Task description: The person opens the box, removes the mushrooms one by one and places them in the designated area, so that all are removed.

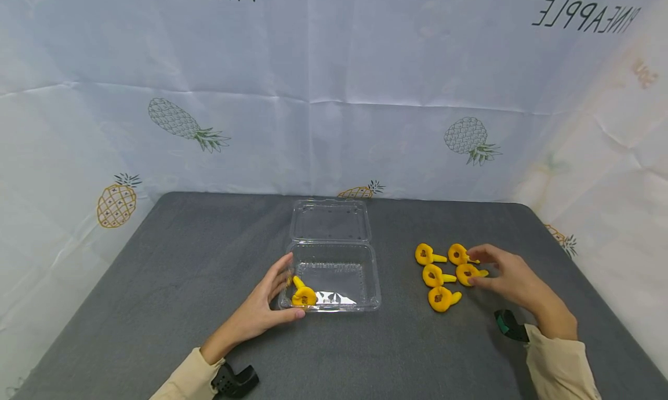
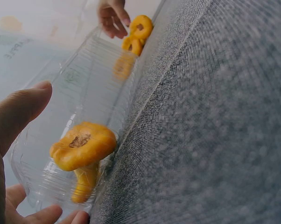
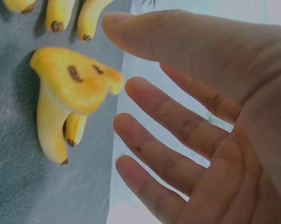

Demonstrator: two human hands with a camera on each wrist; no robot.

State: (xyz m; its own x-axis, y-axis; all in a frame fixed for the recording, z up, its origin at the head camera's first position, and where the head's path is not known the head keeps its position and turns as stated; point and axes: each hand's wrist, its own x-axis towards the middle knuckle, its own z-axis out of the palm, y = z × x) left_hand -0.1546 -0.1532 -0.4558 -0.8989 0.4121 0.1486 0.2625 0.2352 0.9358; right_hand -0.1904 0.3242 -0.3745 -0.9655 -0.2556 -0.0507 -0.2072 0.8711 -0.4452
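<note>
A clear plastic container (image 1: 334,307) stands on the table, its lid (image 1: 330,221) folded back. Inside its front left corner lies a yellow mushroom (image 1: 304,296), seen large in the left wrist view. Around that corner my left hand (image 1: 258,310) rests, thumb along the front and fairly straight fingers at the left side. On the right sits a group of several yellow mushrooms (image 1: 442,299). My right hand (image 1: 514,278) hovers at the group's right side with fingers spread, close to a mushroom (image 3: 70,84); whether the fingertips touch it I cannot tell.
A grey cloth-covered table (image 1: 209,243) lies under everything. Behind it hangs a white curtain (image 1: 334,145) printed with pineapples. Dark bands sit at both wrists, the left band (image 1: 235,381) near the table surface.
</note>
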